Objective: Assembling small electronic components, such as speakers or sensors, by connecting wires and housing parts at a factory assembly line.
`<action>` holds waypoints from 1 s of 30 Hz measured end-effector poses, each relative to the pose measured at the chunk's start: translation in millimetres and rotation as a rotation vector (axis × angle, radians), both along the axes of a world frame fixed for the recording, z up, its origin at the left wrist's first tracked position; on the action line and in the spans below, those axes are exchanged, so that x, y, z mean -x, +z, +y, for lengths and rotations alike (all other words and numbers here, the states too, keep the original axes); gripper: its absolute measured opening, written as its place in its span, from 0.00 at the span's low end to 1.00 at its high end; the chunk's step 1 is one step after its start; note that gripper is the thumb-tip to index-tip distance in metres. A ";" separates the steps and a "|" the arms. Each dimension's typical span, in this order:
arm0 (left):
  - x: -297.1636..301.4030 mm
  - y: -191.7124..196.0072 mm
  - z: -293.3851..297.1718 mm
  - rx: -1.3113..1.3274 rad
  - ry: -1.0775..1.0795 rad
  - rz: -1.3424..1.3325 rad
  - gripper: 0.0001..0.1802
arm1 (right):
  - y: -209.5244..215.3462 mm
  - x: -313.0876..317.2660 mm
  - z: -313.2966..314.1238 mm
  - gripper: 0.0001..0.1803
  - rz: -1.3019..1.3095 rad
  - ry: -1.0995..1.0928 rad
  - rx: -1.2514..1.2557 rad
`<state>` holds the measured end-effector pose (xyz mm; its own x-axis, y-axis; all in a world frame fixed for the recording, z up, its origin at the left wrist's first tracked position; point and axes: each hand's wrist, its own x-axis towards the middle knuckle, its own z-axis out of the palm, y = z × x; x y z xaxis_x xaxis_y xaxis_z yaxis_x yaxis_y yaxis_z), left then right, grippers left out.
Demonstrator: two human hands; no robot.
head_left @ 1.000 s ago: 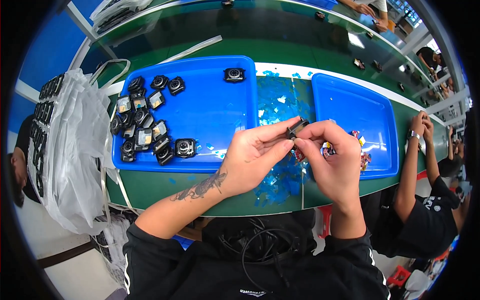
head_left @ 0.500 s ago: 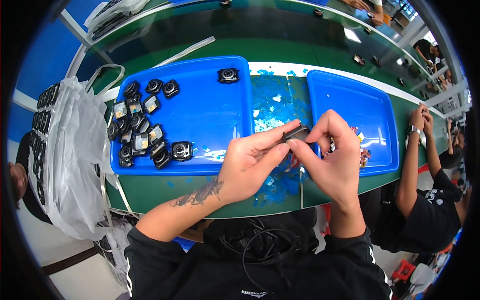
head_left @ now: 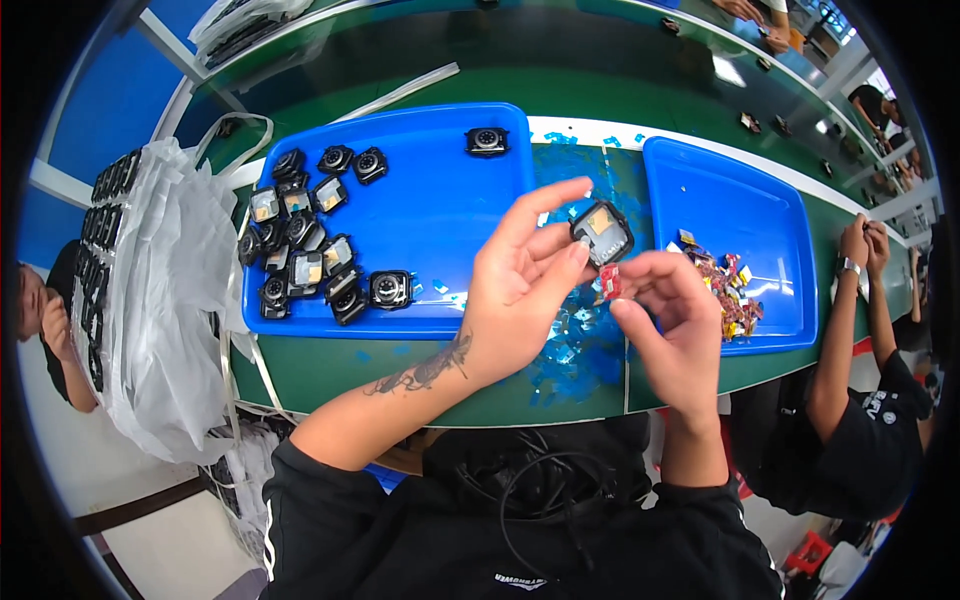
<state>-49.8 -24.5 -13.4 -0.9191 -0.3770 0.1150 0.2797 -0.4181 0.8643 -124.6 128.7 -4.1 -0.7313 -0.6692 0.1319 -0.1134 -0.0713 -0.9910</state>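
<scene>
We held the small black square module (head_left: 602, 233) up in our left hand (head_left: 520, 290), pinched between thumb and fingertips, its pale glossy face now turned toward us, where a moment earlier it had lain edge-on between both hands, lower and closer to the table (head_left: 400, 365). Our right hand (head_left: 675, 320) had come off the module and gripped a small red tab (head_left: 610, 283) just below it, which we judged to be a peeled sticker or pull-tab, so the stripping step looked done for this piece. Beneath the hands lay a scatter of clear blue film scraps (head_left: 575, 350). To the left, the blue tray (head_left: 440, 200) held a cluster of similar black modules (head_left: 305, 260); to the right, a second blue tray (head_left: 740, 200) held a heap of red and yellow tabs (head_left: 728, 285). A white plastic bag (head_left: 170, 300) hung off the far left.
</scene>
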 end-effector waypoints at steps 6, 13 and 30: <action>-5.7 5.5 -10.9 0.953 0.142 0.126 0.17 | 0.6 2.0 6.8 0.10 -0.108 -0.003 0.109; -4.8 4.0 -19.1 1.029 0.050 0.176 0.10 | 0.0 10.2 15.0 0.04 -0.203 0.142 0.099; -7.6 5.6 -5.9 0.266 -0.247 -0.271 0.14 | -1.9 -1.3 3.0 0.17 -0.103 -0.078 0.064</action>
